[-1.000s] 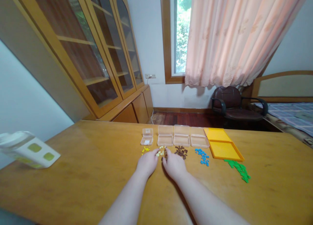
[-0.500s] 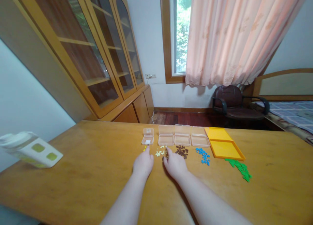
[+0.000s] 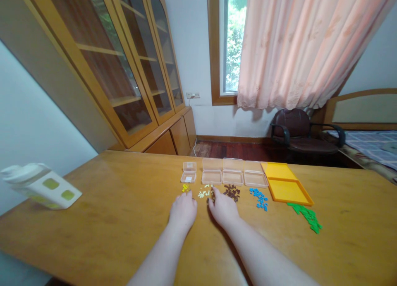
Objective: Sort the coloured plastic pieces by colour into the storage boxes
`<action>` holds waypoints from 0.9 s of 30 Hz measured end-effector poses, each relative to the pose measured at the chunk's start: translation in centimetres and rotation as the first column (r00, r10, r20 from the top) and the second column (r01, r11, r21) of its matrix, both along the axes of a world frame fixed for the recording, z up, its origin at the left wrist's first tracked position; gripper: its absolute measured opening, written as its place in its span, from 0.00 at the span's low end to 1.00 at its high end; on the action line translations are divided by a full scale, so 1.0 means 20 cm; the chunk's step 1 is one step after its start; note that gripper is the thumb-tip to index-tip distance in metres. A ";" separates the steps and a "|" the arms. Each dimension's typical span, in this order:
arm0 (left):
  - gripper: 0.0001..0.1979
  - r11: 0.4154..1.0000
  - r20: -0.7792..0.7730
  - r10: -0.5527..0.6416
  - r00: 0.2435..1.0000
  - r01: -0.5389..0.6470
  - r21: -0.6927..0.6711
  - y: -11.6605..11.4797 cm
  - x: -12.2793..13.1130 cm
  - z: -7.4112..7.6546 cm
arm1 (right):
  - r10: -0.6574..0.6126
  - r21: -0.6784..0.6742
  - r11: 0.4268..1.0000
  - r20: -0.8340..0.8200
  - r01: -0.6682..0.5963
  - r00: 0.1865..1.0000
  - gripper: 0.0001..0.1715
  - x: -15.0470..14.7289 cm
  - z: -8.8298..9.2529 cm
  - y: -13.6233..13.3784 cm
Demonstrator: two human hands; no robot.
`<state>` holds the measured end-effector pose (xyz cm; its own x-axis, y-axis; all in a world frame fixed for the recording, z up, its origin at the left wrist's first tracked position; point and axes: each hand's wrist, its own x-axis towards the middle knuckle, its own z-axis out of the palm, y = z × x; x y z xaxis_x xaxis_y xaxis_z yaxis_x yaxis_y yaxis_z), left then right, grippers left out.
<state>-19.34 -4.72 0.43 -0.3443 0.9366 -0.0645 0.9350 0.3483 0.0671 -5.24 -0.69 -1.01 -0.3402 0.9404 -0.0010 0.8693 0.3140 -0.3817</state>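
My right hand (image 3: 223, 209) lies fingertips-on the pale yellow pieces (image 3: 203, 193) just ahead, nearer than my left hand (image 3: 182, 211); both are loosely open and hold nothing.

Both hands lie palm-down on the counter (image 3: 108, 219), the left hand (image 3: 183, 211) just below the yellow bits (image 3: 185, 188), the right hand (image 3: 223, 209) with fingertips at the pale bits (image 3: 203, 193) and brown pieces (image 3: 231, 192). Beyond them sit 4 clear boxes (image 3: 212, 176); blue pieces (image 3: 259, 198) lie to the right.

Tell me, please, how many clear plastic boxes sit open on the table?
4: a small box at the row's left, then three larger boxes running right toward the orange tray.
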 end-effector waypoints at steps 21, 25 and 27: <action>0.29 0.950 0.165 -0.306 0.937 0.312 -0.005 0.02 0.01 -0.09 | 0.216 0.191 0.960 -0.042 -0.204 0.976 0.09 -0.01 0.00 -0.04; 0.31 0.951 0.193 -0.306 0.932 0.310 0.008 0.04 0.01 -0.12 | 0.206 0.216 0.959 -0.079 -0.185 0.975 0.09 0.01 0.00 -0.04; 0.31 0.951 0.196 -0.304 0.932 0.308 0.011 0.05 0.00 -0.13 | 0.213 0.228 0.955 -0.084 -0.190 0.973 0.09 0.00 0.01 -0.05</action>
